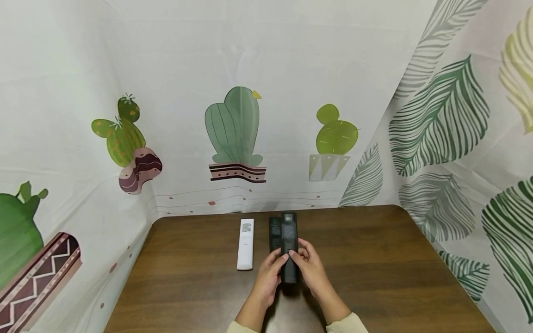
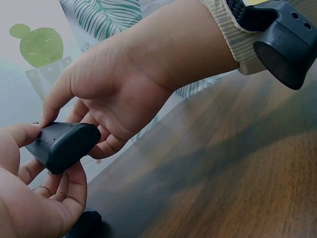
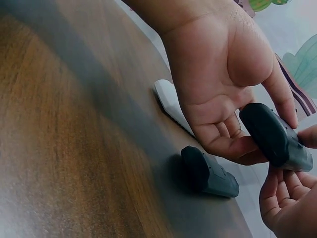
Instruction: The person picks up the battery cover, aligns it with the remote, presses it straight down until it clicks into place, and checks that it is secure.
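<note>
A black remote control [image 1: 289, 231] is held between both hands above the table, its back and battery cover facing up. My left hand [image 1: 266, 277] grips its left side, with the thumb on the cover. On the opposite side my right hand [image 1: 314, 273] grips it, its thumb also on the cover and fingers curled beneath. Just left of the held one, a second black remote [image 1: 275, 230] lies on the table, partly hidden by it and the left hand. Farther left, a white remote [image 1: 245, 245] lies with its labelled back up.
The brown wooden table [image 1: 187, 277] has rounded far corners. A white cloth backdrop [image 1: 287, 55] printed with cacti and leaves hangs behind it and along both sides. A dark wrist camera [image 2: 285, 49] is strapped at the right sleeve.
</note>
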The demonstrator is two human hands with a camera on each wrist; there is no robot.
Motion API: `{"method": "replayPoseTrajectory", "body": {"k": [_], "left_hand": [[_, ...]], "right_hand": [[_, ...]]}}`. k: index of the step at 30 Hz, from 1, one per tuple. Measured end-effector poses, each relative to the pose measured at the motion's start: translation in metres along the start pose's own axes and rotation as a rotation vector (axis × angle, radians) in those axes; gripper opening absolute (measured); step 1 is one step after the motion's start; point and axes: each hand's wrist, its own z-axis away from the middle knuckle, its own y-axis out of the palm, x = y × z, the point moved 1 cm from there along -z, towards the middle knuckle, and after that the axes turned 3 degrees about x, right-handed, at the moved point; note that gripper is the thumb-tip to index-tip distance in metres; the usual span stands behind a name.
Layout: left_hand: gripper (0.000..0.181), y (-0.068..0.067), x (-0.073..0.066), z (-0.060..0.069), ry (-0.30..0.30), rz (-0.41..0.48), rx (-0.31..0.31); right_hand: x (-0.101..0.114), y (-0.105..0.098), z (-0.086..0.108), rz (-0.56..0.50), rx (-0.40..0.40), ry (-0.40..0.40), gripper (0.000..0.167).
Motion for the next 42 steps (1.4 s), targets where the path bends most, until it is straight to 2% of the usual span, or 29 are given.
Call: {"method": "replayPoseTrajectory", "body": {"k": [42], "left_hand": [[0.049,-0.0026,0.0048,0.0005,-0.008,0.003,0.011]], "right_hand": [[-0.0064,0.0008,0.0006,0.025,-0.012,0.009,0.057]]}}
